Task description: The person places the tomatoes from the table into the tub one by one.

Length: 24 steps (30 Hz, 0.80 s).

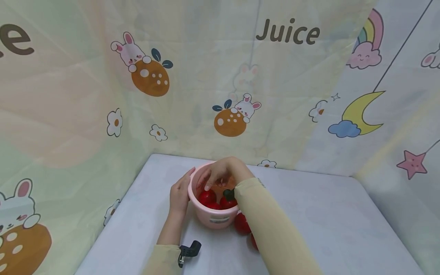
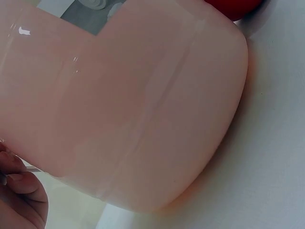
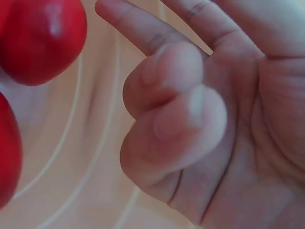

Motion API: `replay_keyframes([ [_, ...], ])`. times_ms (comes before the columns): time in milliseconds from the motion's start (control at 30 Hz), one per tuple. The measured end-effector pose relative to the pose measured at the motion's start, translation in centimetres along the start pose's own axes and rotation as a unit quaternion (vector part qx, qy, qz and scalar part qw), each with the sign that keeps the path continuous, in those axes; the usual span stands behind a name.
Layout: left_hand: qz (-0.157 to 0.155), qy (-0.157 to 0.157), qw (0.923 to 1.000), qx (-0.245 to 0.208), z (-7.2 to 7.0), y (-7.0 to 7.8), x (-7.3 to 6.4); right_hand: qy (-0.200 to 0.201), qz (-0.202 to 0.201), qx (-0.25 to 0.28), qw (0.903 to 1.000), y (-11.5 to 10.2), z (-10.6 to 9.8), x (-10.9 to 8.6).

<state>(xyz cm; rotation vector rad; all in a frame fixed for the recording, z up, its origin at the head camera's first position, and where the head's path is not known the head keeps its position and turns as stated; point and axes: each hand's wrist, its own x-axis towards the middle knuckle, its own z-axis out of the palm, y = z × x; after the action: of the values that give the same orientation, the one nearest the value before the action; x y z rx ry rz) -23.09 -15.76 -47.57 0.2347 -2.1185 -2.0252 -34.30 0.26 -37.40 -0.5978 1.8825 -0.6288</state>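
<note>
A pink plastic tub (image 1: 201, 214) stands on the white table. My left hand (image 1: 179, 193) holds its left rim; in the left wrist view curled fingers (image 2: 28, 186) show at the tub's edge. Reaching inside from the right is my right hand (image 1: 220, 172), palm inward. Two of its fingers (image 3: 176, 129) bend toward the palm while others stay straighter, and nothing lies between them. Several glossy red round fruits or vegetables sit in the tub, including one at the left (image 1: 207, 197) and one with a dark green top (image 1: 228, 194). My right wrist partly hides the tub's far right side.
Outside the tub, to its right, lies a red round piece (image 1: 241, 224). Another red piece (image 1: 253, 242) is mostly hidden by my right sleeve (image 1: 275, 229). A black strap mount (image 1: 190, 251) sits on my left wrist. Printed cloth (image 1: 192, 68) encloses the table (image 1: 326, 217).
</note>
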Motion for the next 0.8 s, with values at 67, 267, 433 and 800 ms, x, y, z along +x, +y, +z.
replay_keyframes([
  [67,-0.001,0.000,1.0000,0.001,0.0,0.0,0.0,0.001,0.001,0.006,1.0000,0.0,0.0,0.0],
  [267,0.001,0.000,1.0000,0.003,0.2,-0.1,0.0,0.025,-0.019,-0.009,0.9995,-0.1,0.0,-0.9],
  [433,-0.005,0.002,1.0000,-0.001,0.2,-0.1,0.0,0.042,-0.066,-0.058,0.9953,-0.6,-0.9,-2.8],
  [800,0.009,0.007,0.9999,-0.001,0.1,0.1,-0.1,0.125,-0.140,-0.069,0.9799,3.2,-3.6,-12.1],
])
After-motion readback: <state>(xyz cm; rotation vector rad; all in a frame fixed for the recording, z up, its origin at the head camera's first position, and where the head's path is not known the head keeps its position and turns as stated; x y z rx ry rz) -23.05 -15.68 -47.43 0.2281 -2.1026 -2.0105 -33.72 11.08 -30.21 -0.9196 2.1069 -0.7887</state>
